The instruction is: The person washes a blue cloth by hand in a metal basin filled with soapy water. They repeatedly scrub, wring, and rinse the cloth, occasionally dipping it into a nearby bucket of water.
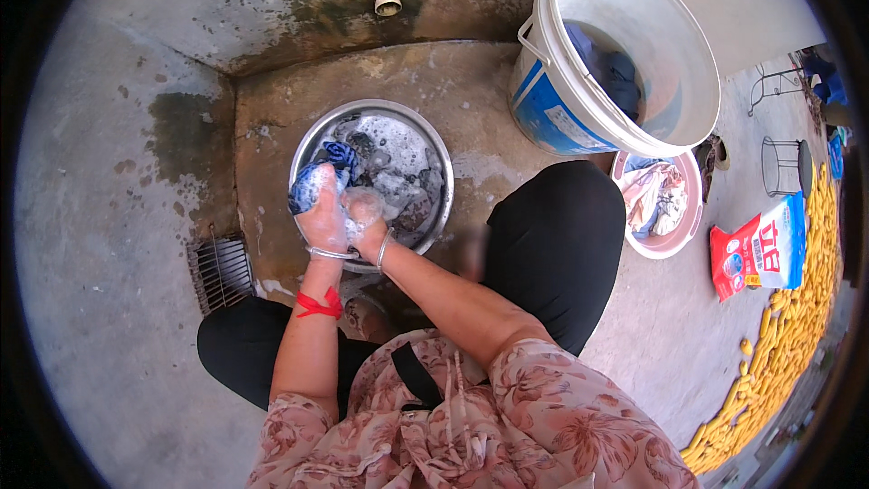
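A round metal basin (pixel 448 183) of sudsy water and dark wet cloth stands on the concrete floor in front of me. At its left side, my left hand (pixel 324 214) grips a soapy blue patterned cloth (pixel 304 189), part of which lies bunched beyond the fingers. Close beside it, on the right, my right hand (pixel 364 214) is covered in foam; its fingers are curled against the wet cloth, and suds partly hide what they hold. Grey and dark fabric (pixel 400 190) floats among the bubbles to the right of both hands.
A large white bucket (pixel 536 95) with dark clothes inside stands right of the basin. Beside it are a pink basin (pixel 692 224) of clothes and a detergent bag (pixel 757 248). Corn cobs (pixel 781 346) lie far right. A floor drain grate (pixel 220 272) is at left, a pipe end (pixel 387 5) in the wall.
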`<state>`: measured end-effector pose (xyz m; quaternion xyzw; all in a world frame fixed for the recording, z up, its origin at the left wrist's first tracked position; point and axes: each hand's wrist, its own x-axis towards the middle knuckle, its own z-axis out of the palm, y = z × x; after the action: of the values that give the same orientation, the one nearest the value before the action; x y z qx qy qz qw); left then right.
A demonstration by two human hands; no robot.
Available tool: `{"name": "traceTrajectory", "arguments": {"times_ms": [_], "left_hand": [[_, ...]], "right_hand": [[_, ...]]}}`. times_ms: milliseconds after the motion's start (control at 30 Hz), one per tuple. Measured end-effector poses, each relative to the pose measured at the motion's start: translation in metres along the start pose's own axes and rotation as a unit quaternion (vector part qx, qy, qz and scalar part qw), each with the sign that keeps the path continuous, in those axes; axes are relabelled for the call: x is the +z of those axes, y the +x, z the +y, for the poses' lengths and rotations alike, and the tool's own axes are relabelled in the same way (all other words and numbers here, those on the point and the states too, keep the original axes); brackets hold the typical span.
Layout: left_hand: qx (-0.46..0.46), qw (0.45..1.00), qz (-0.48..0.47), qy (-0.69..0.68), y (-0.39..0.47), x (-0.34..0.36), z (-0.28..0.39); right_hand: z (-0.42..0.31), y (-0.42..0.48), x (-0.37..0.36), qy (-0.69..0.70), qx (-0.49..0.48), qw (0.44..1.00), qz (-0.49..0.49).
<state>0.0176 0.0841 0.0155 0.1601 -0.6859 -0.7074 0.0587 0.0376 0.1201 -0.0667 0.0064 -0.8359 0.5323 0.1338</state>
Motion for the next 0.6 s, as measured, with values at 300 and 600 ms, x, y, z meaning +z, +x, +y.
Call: {"name": "traceTrajectory", "arguments": {"times_ms": [300, 600], "left_hand": [[-0.146, 0.965, -0.019, -0.217, 0.032, -0.023, -0.003], [-0.272, 0.868, -0.201, -0.364, 0.034, -0.046, -0.014]], "right_hand": [[-0.032, 0.017, -0.021, -0.007, 0.101, 0.987, -0.122], [-0.060, 0.014, -0.045, 0.087, 0.090, 0.984, -0.125]]}}
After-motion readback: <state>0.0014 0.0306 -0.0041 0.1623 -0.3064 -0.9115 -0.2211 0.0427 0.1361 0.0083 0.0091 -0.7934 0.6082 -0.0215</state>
